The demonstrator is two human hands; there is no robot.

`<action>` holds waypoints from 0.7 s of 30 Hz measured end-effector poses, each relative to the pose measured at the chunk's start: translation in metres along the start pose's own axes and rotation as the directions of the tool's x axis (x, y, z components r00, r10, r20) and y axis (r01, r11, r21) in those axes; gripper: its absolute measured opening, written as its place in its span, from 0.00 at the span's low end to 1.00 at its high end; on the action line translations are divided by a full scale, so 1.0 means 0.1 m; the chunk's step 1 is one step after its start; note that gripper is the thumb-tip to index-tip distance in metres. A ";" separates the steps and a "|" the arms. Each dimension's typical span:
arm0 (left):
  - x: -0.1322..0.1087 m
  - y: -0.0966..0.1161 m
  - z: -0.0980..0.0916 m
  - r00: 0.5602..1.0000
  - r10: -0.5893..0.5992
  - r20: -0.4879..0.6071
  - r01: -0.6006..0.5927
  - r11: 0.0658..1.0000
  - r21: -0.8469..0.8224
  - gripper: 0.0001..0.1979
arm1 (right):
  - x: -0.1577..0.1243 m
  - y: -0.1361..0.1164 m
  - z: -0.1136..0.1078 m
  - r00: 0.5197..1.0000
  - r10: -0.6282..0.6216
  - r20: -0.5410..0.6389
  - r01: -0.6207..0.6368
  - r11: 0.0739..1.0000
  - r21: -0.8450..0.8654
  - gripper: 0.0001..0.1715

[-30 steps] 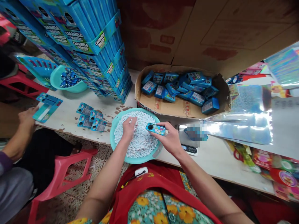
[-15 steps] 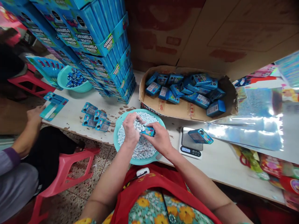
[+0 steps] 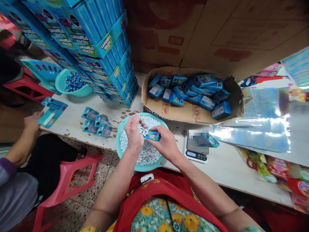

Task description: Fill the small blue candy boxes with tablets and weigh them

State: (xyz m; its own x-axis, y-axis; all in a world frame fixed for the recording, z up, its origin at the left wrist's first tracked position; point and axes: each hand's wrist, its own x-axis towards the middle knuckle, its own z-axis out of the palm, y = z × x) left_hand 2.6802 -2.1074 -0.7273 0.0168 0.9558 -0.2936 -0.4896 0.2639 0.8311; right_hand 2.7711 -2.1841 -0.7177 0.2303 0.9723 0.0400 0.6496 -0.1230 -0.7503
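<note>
My right hand [image 3: 166,141] grips a small blue candy box [image 3: 152,135] lettered "Caramelo Macizo", held on its side over a turquoise basin [image 3: 118,141]. White candies [image 3: 148,156] fill much of that basin. Cupped at the box's left end, my left hand [image 3: 134,133] is closed around a handful of the same candies. To the right, a small digital scale [image 3: 196,156] stands on the table, and another blue candy box [image 3: 213,140] rests on it, partly blurred out.
Behind the basin, a cut-down cardboard box [image 3: 178,112] holds several blue boxes. Display cartons [image 3: 103,48] are stacked high at the left. Flattened blue boxes [image 3: 96,122] lie on the table. A co-worker's hand [image 3: 32,120] and a red stool [image 3: 72,170] are further left. Shiny sheets [image 3: 260,129] cover the right.
The view has shifted slightly. My hands stay together over the basin, with the box in much the same position. The area on the scale is now pixelated.
</note>
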 end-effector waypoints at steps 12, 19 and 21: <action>-0.04 0.02 0.00 0.996 0.091 0.018 -0.091 0.994 0.056 0.15 | 0.01 0.01 -0.01 1.000 -0.008 0.001 0.008 1.000 0.021 0.16; -0.07 0.01 0.00 0.988 0.149 0.042 -0.152 0.985 0.084 0.14 | -0.01 -0.03 0.01 0.999 -0.048 -0.013 0.048 0.999 -0.001 0.16; -0.04 -0.05 0.00 0.989 0.146 0.017 -0.147 0.982 0.119 0.14 | 0.00 0.01 0.05 1.000 -0.022 -0.011 0.022 1.000 -0.009 0.16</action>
State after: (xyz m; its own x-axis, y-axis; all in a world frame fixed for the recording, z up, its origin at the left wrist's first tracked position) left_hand 2.6822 -2.1126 -0.7303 -0.0402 0.9862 -0.1609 -0.3797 0.1338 0.9154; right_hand 2.7686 -2.1832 -0.7216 0.2234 0.9726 0.0639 0.6607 -0.1029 -0.7435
